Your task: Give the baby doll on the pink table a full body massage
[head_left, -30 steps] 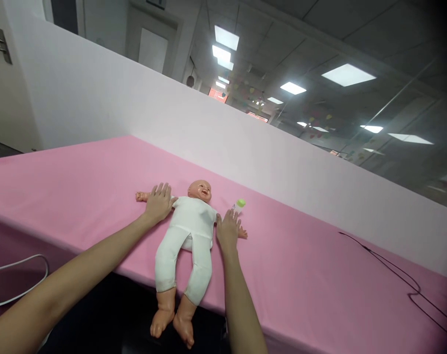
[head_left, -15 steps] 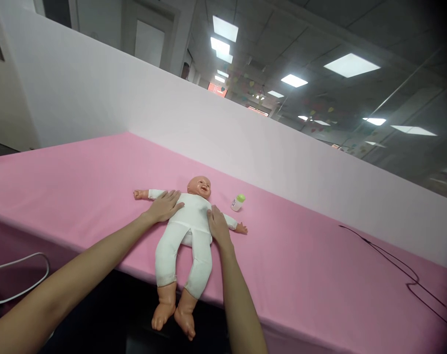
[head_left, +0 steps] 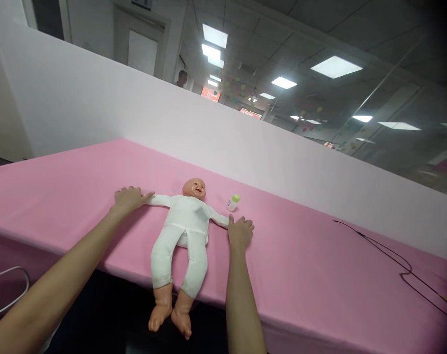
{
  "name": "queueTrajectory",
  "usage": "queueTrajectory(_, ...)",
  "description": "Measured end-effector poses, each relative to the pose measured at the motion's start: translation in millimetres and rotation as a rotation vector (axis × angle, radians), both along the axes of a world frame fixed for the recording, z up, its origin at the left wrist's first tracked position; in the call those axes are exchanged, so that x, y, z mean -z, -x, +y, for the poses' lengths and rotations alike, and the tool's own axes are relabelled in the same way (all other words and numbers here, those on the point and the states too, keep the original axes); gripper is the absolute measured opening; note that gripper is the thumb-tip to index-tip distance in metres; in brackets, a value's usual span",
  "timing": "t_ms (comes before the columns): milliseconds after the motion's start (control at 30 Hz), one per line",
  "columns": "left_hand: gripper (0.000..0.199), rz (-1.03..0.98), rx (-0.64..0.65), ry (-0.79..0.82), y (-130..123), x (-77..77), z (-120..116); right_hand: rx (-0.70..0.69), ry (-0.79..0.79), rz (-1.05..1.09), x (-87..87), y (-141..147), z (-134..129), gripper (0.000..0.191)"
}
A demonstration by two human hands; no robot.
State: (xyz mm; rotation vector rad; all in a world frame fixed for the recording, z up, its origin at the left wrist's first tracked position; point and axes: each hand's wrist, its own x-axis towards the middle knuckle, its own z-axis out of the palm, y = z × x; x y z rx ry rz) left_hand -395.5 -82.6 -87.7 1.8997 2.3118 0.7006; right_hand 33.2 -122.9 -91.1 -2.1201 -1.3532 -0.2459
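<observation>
A baby doll (head_left: 188, 216) in a white cloth suit lies on its back on the pink table cover (head_left: 304, 265). Its head points to the wall, and its bare plastic feet hang past the near edge. Both white-sleeved doll arms are spread sideways. At the end of the arm on the left, my left hand (head_left: 129, 198) closes over the doll's hand, thumb along the sleeve. My right hand (head_left: 241, 231) covers the other doll hand with curled fingers. Both doll hands are hidden under mine. A small white bottle with a green cap (head_left: 233, 202) stands just behind my right hand.
Behind the table runs a low white wall (head_left: 223, 142). A thin dark cable (head_left: 389, 253) lies across the cover at right, and a white cable loop (head_left: 24, 290) hangs at the left front. Beyond the wall, a person's head (head_left: 182, 78) shows.
My hands have slid outward from the doll's chest and shoulders to the ends of its arms. The doll's hands, visible before, are now covered. The view has shifted slightly.
</observation>
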Motion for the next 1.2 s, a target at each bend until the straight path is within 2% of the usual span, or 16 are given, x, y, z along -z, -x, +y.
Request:
queueTrajectory(67, 0.056, -0.038, 0.077, 0.106, 19, -2.6, -2, 0.091, 0.048, 0.107, 3.9, -17, 3, 0.077)
queueTrajectory(133, 0.047, -0.055, 0.179, 0.109, 31, -3.6, -6, 0.131, 0.124, 0.215, 6.4, -27, 5, 0.077)
queueTrajectory(233, 0.039, -0.196, 0.24, 0.088, 35, -6.0, -11, 0.13, 0.182, 0.291, 2.9, -29, 6, 0.073)
queueTrajectory(333, 0.036, -0.596, 0.245, -0.016, 28, -11.2, -9, 0.024, 0.139, 0.407, -6.8, -21, 4, 0.063)
queueTrajectory(433, 0.048, -1.11, 0.261, -0.147, 9, -16.8, -2, -0.098, -0.001, 0.637, -13.4, -9, 6, 0.061)
queueTrajectory(533, 0.051, -1.346, 0.211, -0.227, -20, -19.9, 6, -0.191, -0.145, 0.803, -11.1, 3, 13, 0.069)
queueTrajectory(633, 0.041, -1.358, 0.154, -0.298, -51, -18.7, 15, -0.287, -0.24, 0.857, -3.0, 14, 19, 0.073)
queueTrajectory(733, 0.039, -1.331, 0.162, -0.349, -74, -13.7, 24, -0.362, -0.259, 0.898, 4.4, 20, 22, 0.079)
queueTrajectory(867, 0.042, -1.326, 0.084, -0.382, -89, -2.7, 39, -0.344, -0.356, 0.932, 9.5, 29, 26, 0.084)
queueTrajectory(967, 0.036, -1.237, 0.116, -0.38, -93, 7.8, 50, -0.378, -0.418, 0.951, 9.0, 39, 35, 0.075)
queueTrajectory(1067, 0.032, -1.097, 0.211, -0.356, -96, 16.8, 56, -0.417, -0.362, 0.883, 4.5, 44, 50, 0.064)
queueTrajectory(1200, 0.033, -0.84, 0.291, -0.291, -97, 19.1, 58, -0.369, -0.146, 0.717, -0.3, 43, 69, 0.045)
